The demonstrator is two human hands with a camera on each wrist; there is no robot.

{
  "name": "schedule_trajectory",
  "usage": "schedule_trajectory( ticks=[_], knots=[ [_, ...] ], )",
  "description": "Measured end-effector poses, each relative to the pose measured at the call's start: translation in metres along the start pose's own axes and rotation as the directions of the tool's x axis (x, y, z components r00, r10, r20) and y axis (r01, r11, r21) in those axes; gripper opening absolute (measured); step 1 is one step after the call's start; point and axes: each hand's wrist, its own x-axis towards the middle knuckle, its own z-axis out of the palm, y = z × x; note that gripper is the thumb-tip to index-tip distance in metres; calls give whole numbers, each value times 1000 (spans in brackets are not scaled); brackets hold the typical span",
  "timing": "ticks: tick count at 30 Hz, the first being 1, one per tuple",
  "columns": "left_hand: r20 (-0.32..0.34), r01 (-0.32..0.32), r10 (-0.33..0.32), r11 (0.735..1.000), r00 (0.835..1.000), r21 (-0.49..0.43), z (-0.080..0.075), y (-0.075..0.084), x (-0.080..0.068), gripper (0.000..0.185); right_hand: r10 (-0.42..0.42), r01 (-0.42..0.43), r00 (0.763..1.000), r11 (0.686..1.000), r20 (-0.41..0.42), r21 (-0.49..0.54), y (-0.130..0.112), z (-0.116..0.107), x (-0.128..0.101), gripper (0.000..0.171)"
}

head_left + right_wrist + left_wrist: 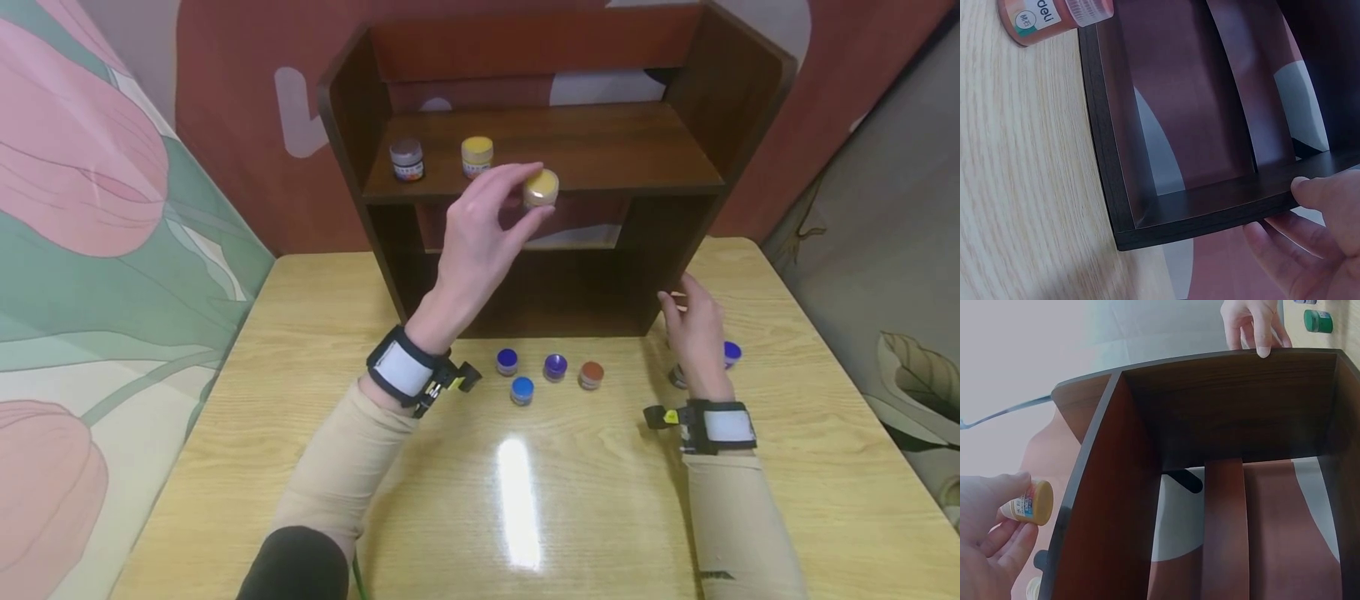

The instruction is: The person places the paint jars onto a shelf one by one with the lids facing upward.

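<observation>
My left hand (480, 225) pinches a small paint jar with a yellow lid (542, 188) between thumb and fingers, in front of the upper shelf's edge. In the left wrist view that jar (1034, 503) lies tilted sideways, its label partly visible. The dark brown wooden shelf unit (637, 146) stands on the table. On its upper board are a yellow paint jar (477, 157) and a dark grey paint jar (407, 159). My right hand (697, 329) grips the unit's right side panel; the right wrist view shows its thumb (1316, 192) at the front edge, fingers outside.
On the wooden table (300, 467), a light blue jar (522, 391), two purple-blue jars (507, 362) and a reddish-brown jar (591, 375) stand before the unit. More jars, one blue-lidded (732, 354), are beside my right wrist. A green jar (1318, 321) shows in the left wrist view.
</observation>
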Motion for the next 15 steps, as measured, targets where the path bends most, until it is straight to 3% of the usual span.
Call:
schedule_trajectory(
  ticks=[15],
  knots=[
    [5,31,-31,1000,1000,6,8,2,14,48,10,-10,1000,1000,-4,9,2,2,-3,32]
  ],
)
